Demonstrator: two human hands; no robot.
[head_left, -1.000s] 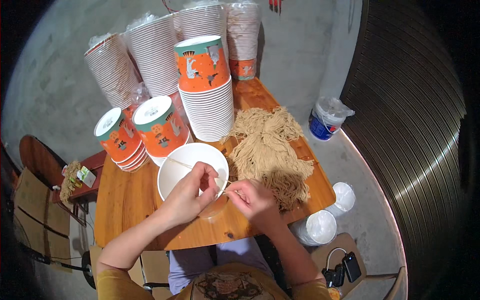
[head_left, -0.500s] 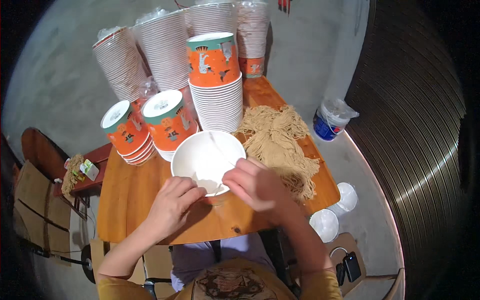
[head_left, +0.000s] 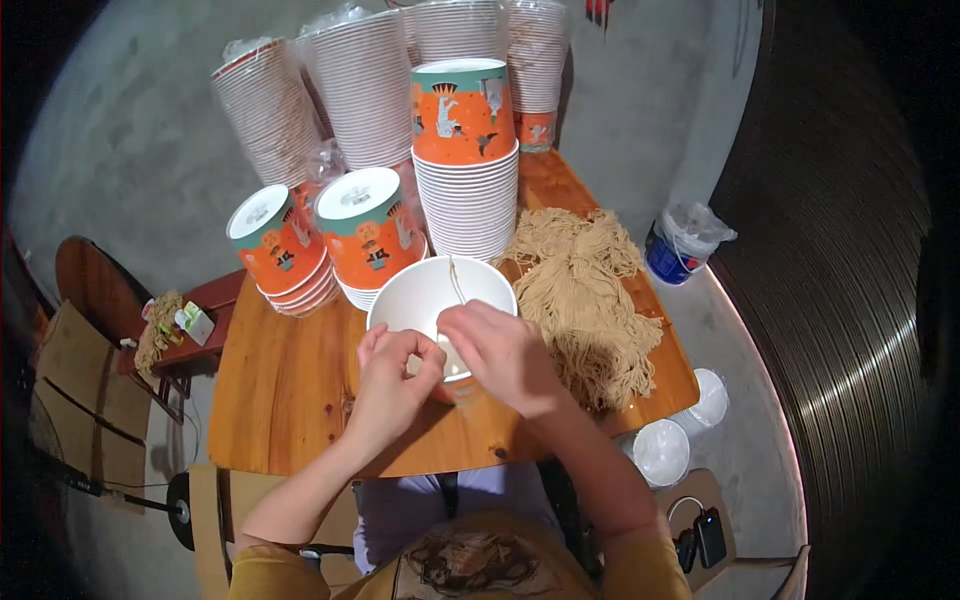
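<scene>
A paper bucket point(head_left: 400, 300) with a white inside stands mouth up near the front of the wooden table. Over its near rim, my right hand point(head_left: 505, 355) is closed on a thin tan string point(head_left: 455, 278), which trails up against the inner wall. Close beside it, my left hand point(head_left: 402, 375) pinches thumb and forefinger together at the rim; whatever lies between them is too small to make out. To the right of the bucket lies a heap of tan string point(head_left: 590, 300).
Behind the bucket stand upside-down orange-and-green paper buckets point(head_left: 365, 245) and a taller stack point(head_left: 465, 200). Plastic-wrapped stacks point(head_left: 360, 90) line the back. White buckets point(head_left: 662, 452) sit below the table's right edge, and a lidded pail point(head_left: 680, 245) stands farther right.
My left hand has turned, its thumb and forefinger now forming a loop. My right hand has moved closer to it over the rim. The whole view has shifted slightly.
</scene>
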